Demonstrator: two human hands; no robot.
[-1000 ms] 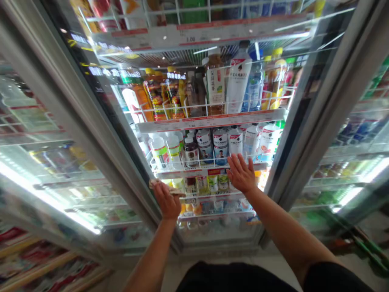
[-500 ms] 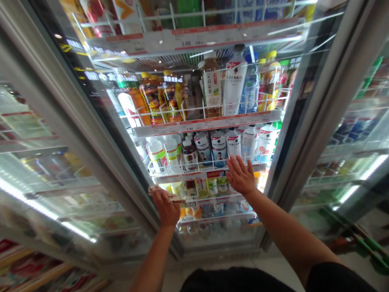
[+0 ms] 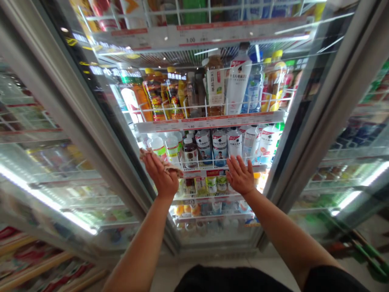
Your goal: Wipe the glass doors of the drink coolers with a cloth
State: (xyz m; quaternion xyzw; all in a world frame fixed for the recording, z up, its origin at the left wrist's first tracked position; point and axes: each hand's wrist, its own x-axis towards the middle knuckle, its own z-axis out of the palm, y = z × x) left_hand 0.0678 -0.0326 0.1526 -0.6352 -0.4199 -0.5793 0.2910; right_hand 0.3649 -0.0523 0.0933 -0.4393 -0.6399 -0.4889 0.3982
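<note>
A glass cooler door [image 3: 188,239] stands upright in front of me, with drink bottles on shelves behind it. My left hand [image 3: 161,174] presses a crumpled, pale pinkish cloth [image 3: 174,168] against the glass at the left, near the door frame. The cloth sticks out past the fingertips and beside the thumb. Further right, my right hand [image 3: 240,175] lies flat on the glass with its fingers spread and nothing held. Behind the hands shows a row of white-labelled bottles [image 3: 234,142].
Metal door frames [image 3: 118,138] run down both sides. Above, a price rail [image 3: 212,121] fronts a shelf with a tall white bottle [image 3: 238,81]. More cooler doors flank this one. At the lower left is a rack of red packages [image 3: 33,259]; a green object [image 3: 364,251] stands lower right.
My left hand has moved up the glass with the cloth, from the lower shelf level to the bottle row. My right hand stays in nearly the same place. The view has shifted slightly.
</note>
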